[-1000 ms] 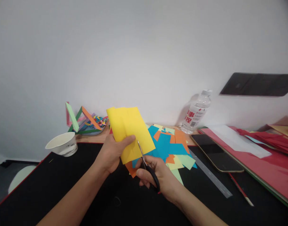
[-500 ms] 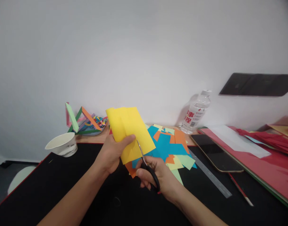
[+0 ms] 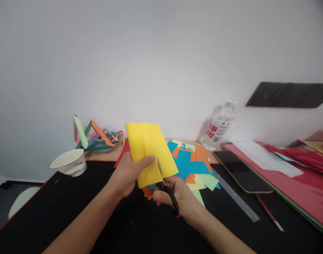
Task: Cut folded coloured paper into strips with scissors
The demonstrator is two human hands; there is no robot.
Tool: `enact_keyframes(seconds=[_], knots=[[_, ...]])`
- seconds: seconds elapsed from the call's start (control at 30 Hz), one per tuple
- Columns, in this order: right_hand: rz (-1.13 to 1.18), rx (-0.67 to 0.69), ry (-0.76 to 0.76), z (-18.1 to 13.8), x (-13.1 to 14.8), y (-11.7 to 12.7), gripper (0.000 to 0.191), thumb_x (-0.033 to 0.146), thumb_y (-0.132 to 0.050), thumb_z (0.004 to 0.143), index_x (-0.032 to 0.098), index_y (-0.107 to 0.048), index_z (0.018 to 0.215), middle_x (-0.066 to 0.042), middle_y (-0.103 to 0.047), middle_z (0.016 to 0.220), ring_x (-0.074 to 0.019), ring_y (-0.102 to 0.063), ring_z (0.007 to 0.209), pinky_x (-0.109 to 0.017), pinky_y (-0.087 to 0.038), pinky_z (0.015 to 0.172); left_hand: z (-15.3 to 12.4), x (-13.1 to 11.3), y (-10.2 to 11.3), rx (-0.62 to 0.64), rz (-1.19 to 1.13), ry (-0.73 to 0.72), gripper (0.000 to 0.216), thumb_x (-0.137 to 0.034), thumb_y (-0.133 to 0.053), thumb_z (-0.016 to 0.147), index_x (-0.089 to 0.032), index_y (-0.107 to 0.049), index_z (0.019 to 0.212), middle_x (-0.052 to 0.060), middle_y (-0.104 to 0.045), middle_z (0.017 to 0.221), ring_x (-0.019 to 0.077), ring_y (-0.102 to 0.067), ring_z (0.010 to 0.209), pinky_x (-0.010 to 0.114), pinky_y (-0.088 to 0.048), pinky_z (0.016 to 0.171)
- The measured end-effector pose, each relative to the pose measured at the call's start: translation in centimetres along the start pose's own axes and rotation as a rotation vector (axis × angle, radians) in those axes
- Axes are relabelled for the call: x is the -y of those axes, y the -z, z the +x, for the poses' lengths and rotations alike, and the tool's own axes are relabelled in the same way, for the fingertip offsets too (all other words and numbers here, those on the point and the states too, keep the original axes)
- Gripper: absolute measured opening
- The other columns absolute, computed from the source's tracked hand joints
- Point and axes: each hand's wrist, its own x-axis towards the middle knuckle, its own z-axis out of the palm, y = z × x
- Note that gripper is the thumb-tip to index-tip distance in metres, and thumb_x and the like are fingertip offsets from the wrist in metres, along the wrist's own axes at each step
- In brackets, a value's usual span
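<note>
My left hand (image 3: 129, 173) grips a folded sheet of yellow paper (image 3: 145, 141) by its lower left part, thumb across the front and fingers hidden behind. Black-handled scissors (image 3: 171, 198) are in my right hand (image 3: 177, 197), their handle around my thumb and fingers. One blade lies over the paper's front, running up from the lower edge near my left thumb, so the paper sits between the blades. Behind and below the yellow sheet lies a pile of cut paper pieces (image 3: 184, 164) in blue, orange and pale green.
A white paper bowl (image 3: 68, 162) stands at the left, near folded paper strips (image 3: 82, 132) and a dish of small scraps (image 3: 111, 135). On the right are a clear ruler (image 3: 237, 195), a phone (image 3: 242, 173), a pencil (image 3: 269, 213), a water bottle (image 3: 221, 125) and red paper sheets (image 3: 309, 190).
My left hand and the yellow paper have shifted right and slightly down over the scissors. The blade reaches further into the paper from its lower edge. Red paper now shows behind my left hand.
</note>
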Motion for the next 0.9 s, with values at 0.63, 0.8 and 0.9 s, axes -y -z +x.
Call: enact_keyframes(seconds=[0.63, 0.8, 0.9], knots=[[-0.126, -0.061, -0.034, 0.04, -0.43, 0.14, 0.048, 0.058, -0.077, 0.058, 0.014, -0.06, 0.068, 0.004, -0.052, 0.05, -0.0086, -0.042, 0.043, -0.022, -0.031, 0.044, 0.0, 0.04, -0.09, 0.005, -0.001, -0.004, 0.03, -0.021, -0.081, 0.062, -0.015, -0.07, 0.089, 0.012, -0.074, 0.094, 0.0244, -0.069, 0.077, 0.035, -0.057, 0.067], [-0.127, -0.087, -0.058, 0.01, -0.52, 0.17, 0.046, 0.057, -0.077, 0.058, 0.015, -0.059, 0.064, 0.004, -0.052, 0.047, -0.0084, -0.042, 0.041, -0.021, -0.031, 0.042, 0.06, 0.0, -0.14, -0.002, 0.006, -0.007, 0.028, -0.022, -0.081, 0.061, -0.015, -0.071, 0.086, 0.012, -0.074, 0.093, 0.0251, -0.069, 0.077, 0.035, -0.057, 0.066], [-0.128, -0.094, -0.064, 0.03, -0.44, 0.14, 0.044, 0.055, -0.077, 0.059, 0.015, -0.059, 0.064, 0.004, -0.053, 0.047, -0.0079, -0.042, 0.04, -0.021, -0.032, 0.042, 0.09, 0.11, -0.07, 0.018, 0.001, -0.016, 0.026, -0.023, -0.08, 0.062, -0.015, -0.071, 0.086, 0.012, -0.074, 0.092, 0.0243, -0.069, 0.076, 0.034, -0.057, 0.065]])
